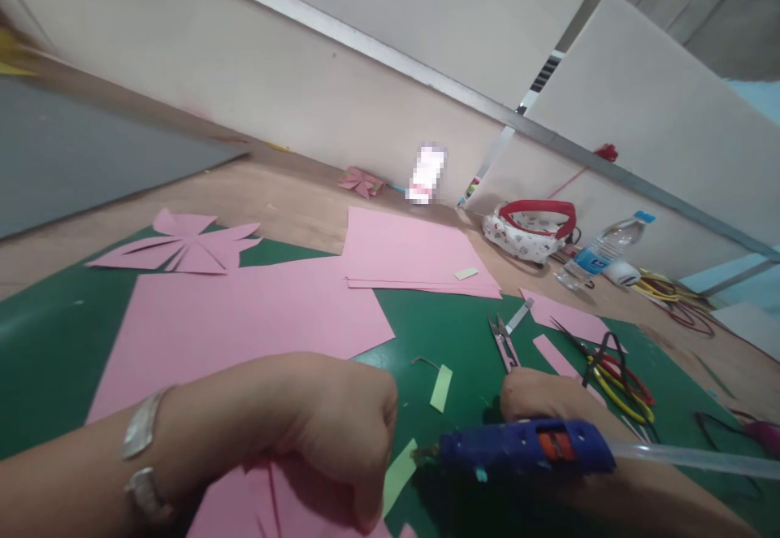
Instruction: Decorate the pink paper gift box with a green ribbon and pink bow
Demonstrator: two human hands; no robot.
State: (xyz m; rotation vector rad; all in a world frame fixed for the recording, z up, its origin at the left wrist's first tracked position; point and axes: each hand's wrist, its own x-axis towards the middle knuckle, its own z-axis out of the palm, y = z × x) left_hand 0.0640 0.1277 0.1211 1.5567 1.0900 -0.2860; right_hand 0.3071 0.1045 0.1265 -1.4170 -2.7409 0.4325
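Observation:
My left hand (pixel 329 432) is curled into a fist at the bottom middle, knuckles up, pressing on a folded pink paper piece (pixel 292 505) on the green cutting mat (pixel 457 335). What its fingers pinch is hidden. My right hand (pixel 548 400) grips a blue hot glue gun (pixel 524 449) held sideways, its nozzle pointing left toward a light green paper strip (pixel 399 473). A clear glue stick (pixel 695 458) sticks out of the gun's back to the right.
A large pink sheet (pixel 244 318), a pink paper stack (pixel 408 253) and a cut pink flower shape (pixel 183 245) lie on the mat. Small snips (pixel 503 343), scissors (pixel 609 367), a water bottle (pixel 600 253) and a red-rimmed pouch (pixel 533 229) sit to the right. White partition panels stand behind.

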